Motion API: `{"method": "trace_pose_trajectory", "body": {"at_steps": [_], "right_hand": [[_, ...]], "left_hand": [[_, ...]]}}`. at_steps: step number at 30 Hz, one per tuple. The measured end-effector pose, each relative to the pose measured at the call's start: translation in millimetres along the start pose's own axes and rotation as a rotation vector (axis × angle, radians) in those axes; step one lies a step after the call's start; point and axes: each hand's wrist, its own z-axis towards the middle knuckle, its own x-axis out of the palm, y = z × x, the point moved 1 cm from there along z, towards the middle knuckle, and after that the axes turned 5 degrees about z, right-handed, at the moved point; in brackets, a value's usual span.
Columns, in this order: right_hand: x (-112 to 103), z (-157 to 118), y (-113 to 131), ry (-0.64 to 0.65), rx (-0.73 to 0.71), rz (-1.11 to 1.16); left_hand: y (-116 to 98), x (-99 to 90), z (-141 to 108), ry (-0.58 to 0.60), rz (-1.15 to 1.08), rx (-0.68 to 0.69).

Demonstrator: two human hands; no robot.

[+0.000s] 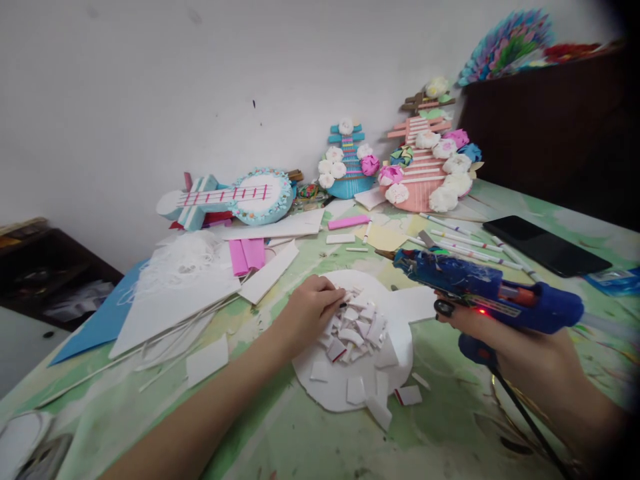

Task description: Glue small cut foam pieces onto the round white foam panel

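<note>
My right hand (520, 353) grips a blue hot glue gun (480, 287), a red light glowing on its side. The gun's nozzle points left, above the table and apart from the pieces. My left hand (315, 307) is closed at the upper left of a heap of small white foam pieces (357, 327), fingers pressed together at the pieces. What its fingertips hold, if anything, is hidden. The heap lies on a round white board (325, 387) with a strip-like neck (423, 303) running right. A few loose offcuts (379, 410) lie at the board's near edge.
Behind stand a light-blue toy instrument (263, 197), a blue one (350, 167) and a pink one (425, 173) with paper flowers. Several marker pens (470, 247) and a black phone (545, 245) lie right. White sheets (175, 307) and a shredded white heap (183, 257) lie left.
</note>
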Motion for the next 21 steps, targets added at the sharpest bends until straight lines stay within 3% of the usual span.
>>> {"method": "trace_pose_trajectory", "body": {"at_steps": [8, 15, 21], "right_hand": [[-0.5, -0.6, 3.1, 0.001, -0.075, -0.064], [0.5, -0.1, 4.1, 0.051, -0.074, -0.042], [4.2, -1.5, 5.0, -0.032, 0.074, -0.020]], "left_hand": [[4.3, 4.0, -1.7, -0.085, -0.046, 0.066], [-1.1, -4.0, -3.2, 0.036, -0.033, 0.009], [-0.6, -7.2, -1.3, 0.095, -0.058, -0.026]]}}
